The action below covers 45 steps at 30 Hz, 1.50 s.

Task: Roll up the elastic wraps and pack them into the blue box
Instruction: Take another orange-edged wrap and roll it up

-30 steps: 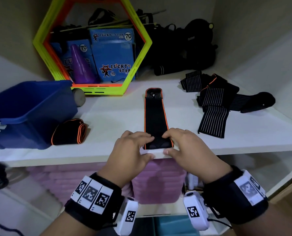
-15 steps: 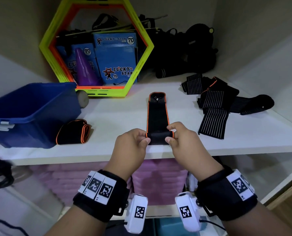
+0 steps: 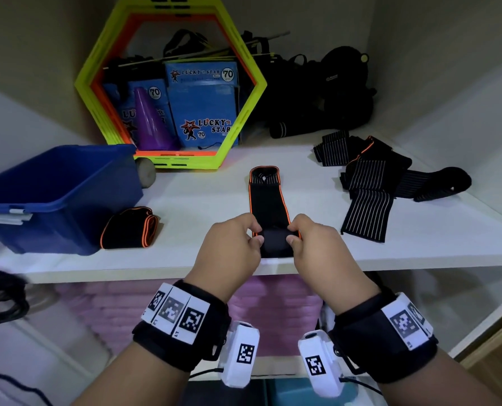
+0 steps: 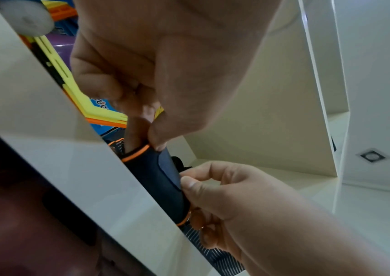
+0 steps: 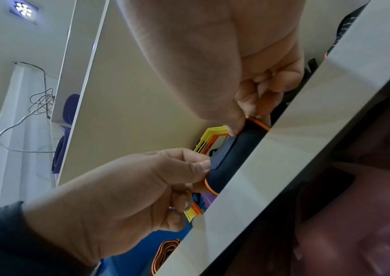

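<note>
A black elastic wrap with orange edging [image 3: 268, 200] lies lengthwise on the white shelf [image 3: 203, 200], its near end turned into a small roll [image 3: 274, 244] by the front edge. My left hand [image 3: 255, 234] pinches the roll's left side, my right hand [image 3: 295, 232] its right side. In the wrist views the roll [image 4: 156, 177] [image 5: 234, 155] sits between thumbs and fingers of both hands. A finished rolled wrap [image 3: 129, 228] lies beside the blue box [image 3: 59, 194] at the left. Several loose striped wraps [image 3: 367, 189] are piled at the right.
A yellow and orange hexagon frame [image 3: 244, 124] stands at the back with blue packets [image 3: 203, 106] and a purple cone [image 3: 151, 121] behind it. Black bags [image 3: 326, 95] fill the back right corner. Pink items [image 3: 273, 312] are stacked on the shelf below.
Both hands lay over the wrap's flat near end at the shelf edge; they have since turned that end over into a small roll and now pinch its two sides.
</note>
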Each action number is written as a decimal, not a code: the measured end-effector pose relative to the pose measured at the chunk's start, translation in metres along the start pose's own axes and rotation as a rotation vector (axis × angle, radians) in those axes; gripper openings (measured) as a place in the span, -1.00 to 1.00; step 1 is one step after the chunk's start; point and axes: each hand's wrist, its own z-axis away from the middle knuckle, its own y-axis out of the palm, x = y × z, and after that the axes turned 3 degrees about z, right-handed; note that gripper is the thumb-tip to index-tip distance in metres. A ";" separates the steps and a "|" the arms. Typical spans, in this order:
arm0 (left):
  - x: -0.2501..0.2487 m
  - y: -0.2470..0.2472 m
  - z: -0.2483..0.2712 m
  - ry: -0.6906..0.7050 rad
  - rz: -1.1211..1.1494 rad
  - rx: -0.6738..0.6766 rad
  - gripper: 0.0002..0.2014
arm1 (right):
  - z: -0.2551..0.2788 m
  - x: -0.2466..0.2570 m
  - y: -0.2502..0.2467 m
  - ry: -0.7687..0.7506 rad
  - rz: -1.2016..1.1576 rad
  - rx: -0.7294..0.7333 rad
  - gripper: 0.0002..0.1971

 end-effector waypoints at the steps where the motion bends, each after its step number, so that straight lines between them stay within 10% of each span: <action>1: 0.000 0.000 0.000 0.024 -0.052 -0.007 -0.94 | 0.001 0.000 0.000 -0.006 0.021 0.008 -0.81; 13: 0.005 0.010 0.014 0.227 -0.158 0.072 -0.39 | 0.003 -0.015 -0.013 0.027 0.223 0.239 -0.38; 22: 0.009 0.004 0.010 0.051 0.108 0.032 -0.64 | -0.011 -0.015 -0.011 0.015 0.054 0.258 -0.74; 31: 0.006 0.007 0.000 -0.107 0.190 -0.073 -0.82 | -0.017 -0.007 -0.002 0.187 0.116 0.199 -0.47; 45: -0.005 0.010 -0.010 0.036 0.025 0.070 -0.81 | -0.020 -0.013 0.001 -0.021 0.192 -0.002 -0.88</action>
